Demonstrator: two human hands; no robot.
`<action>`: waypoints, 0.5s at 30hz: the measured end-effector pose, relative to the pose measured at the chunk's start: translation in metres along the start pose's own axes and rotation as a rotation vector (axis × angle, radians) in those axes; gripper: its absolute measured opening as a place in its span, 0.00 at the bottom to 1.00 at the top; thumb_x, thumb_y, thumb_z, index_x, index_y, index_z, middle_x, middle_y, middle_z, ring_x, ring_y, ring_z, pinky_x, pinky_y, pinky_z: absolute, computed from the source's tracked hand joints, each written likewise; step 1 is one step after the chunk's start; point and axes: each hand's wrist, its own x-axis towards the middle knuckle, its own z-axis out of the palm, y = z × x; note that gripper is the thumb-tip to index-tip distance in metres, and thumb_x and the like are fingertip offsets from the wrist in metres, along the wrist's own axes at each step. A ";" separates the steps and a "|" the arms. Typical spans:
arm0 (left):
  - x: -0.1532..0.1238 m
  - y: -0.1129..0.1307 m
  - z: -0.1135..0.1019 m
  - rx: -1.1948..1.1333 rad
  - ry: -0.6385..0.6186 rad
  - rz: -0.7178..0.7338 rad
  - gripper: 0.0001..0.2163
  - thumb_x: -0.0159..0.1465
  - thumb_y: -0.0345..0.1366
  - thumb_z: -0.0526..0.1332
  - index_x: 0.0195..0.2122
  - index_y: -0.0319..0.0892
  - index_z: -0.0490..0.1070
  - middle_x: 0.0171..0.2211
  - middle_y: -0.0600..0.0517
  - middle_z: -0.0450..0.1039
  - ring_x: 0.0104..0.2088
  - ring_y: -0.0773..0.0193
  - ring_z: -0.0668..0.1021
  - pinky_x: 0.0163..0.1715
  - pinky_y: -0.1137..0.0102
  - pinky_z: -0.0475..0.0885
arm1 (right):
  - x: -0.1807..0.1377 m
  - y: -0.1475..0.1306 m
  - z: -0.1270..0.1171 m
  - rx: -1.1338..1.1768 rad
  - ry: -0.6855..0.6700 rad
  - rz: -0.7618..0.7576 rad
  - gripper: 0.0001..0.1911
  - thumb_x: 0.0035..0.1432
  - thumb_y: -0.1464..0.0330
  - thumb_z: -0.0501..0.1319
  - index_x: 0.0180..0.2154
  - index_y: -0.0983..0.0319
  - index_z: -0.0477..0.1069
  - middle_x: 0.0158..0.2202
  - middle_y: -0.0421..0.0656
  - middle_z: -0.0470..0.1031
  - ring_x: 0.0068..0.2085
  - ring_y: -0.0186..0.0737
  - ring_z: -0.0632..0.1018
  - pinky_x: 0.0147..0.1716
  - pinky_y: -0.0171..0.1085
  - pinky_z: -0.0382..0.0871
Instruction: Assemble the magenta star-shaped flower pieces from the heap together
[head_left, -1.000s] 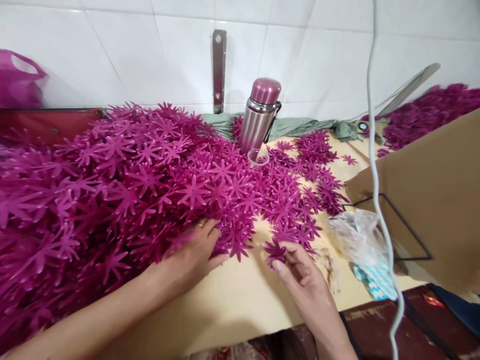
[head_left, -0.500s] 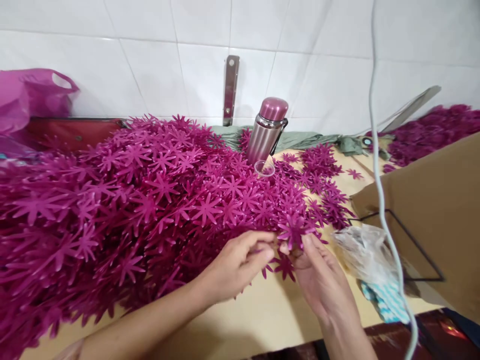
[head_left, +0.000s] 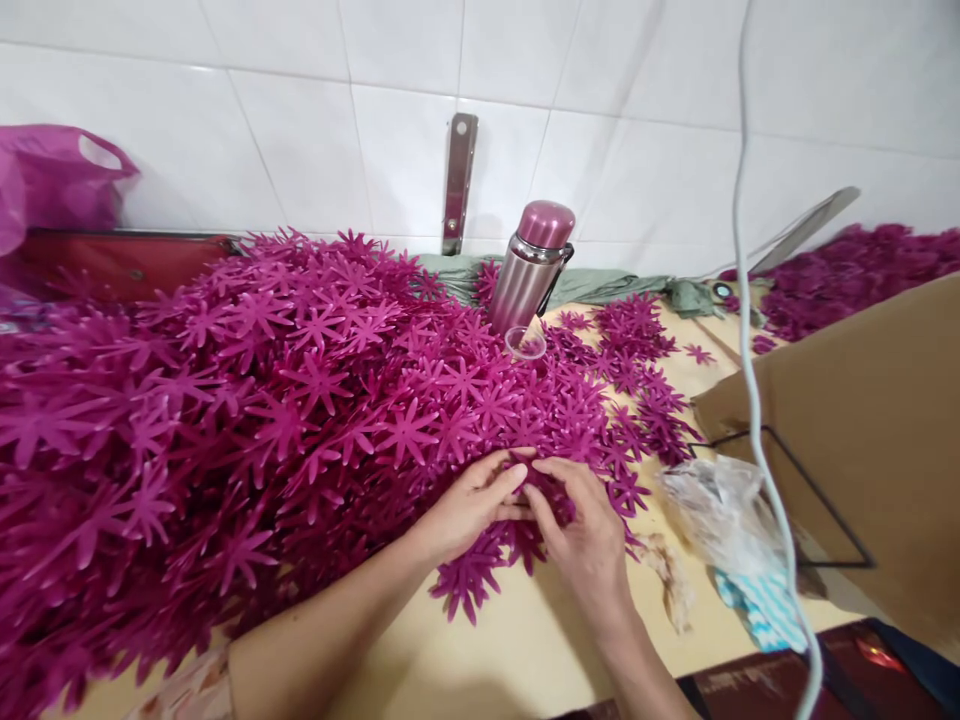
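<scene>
Magenta, star-shaped artificial flower pieces with narrow rounded petals (head_left: pixel 300 380) lie in a deep heap over the left part of the pale yellow worktop (head_left: pixel 517 640), stretching from its rear edge towards its front edge and thinning out to the right. At the front of the heap, the left hand (head_left: pixel 472 500) and the right hand (head_left: pixel 589 520) meet with fingertips close together, both grips narrow; magenta petals show between and behind the fingers, but I cannot tell whether either hand pinches a piece, as the fingers cover that spot. Just below the left hand, a small cluster of the same pieces spreads towards the front edge. Near the rear edge, a steel bottle with a shiny pink cap and a black strap (head_left: pixel 521 280) stands among the pieces, a clear plastic ring-shaped item (head_left: pixel 526 357) just in front of it. Along that edge runs a crumpled grey-green cloth (head_left: pixel 607 283). Towards the front right corner lie a crumpled clear plastic bag (head_left: pixel 720 505) and a turquoise-and-white striped cloth (head_left: pixel 765 605), beside a large brown cardboard panel (head_left: pixel 862 400). A white cable (head_left: pixel 754 400) hangs in front of them.
</scene>
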 end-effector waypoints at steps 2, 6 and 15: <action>0.002 -0.002 -0.003 -0.023 0.018 0.013 0.26 0.59 0.46 0.75 0.56 0.47 0.75 0.44 0.51 0.78 0.41 0.66 0.80 0.48 0.65 0.79 | 0.003 0.002 -0.007 -0.039 -0.033 0.017 0.13 0.65 0.63 0.67 0.51 0.55 0.76 0.48 0.46 0.81 0.50 0.50 0.80 0.52 0.50 0.73; 0.006 -0.005 -0.005 -0.026 0.027 0.039 0.23 0.61 0.43 0.74 0.56 0.46 0.75 0.44 0.50 0.78 0.42 0.65 0.81 0.47 0.65 0.80 | 0.028 -0.004 -0.030 -0.036 -0.062 0.064 0.15 0.66 0.62 0.65 0.53 0.55 0.74 0.52 0.47 0.80 0.54 0.49 0.79 0.57 0.50 0.72; 0.012 0.010 -0.024 -0.066 0.067 0.073 0.18 0.55 0.40 0.78 0.44 0.42 0.79 0.41 0.53 0.74 0.39 0.66 0.80 0.46 0.62 0.82 | 0.138 0.021 -0.016 -0.206 -0.119 -0.146 0.15 0.70 0.66 0.55 0.53 0.60 0.75 0.54 0.53 0.81 0.56 0.50 0.80 0.59 0.50 0.71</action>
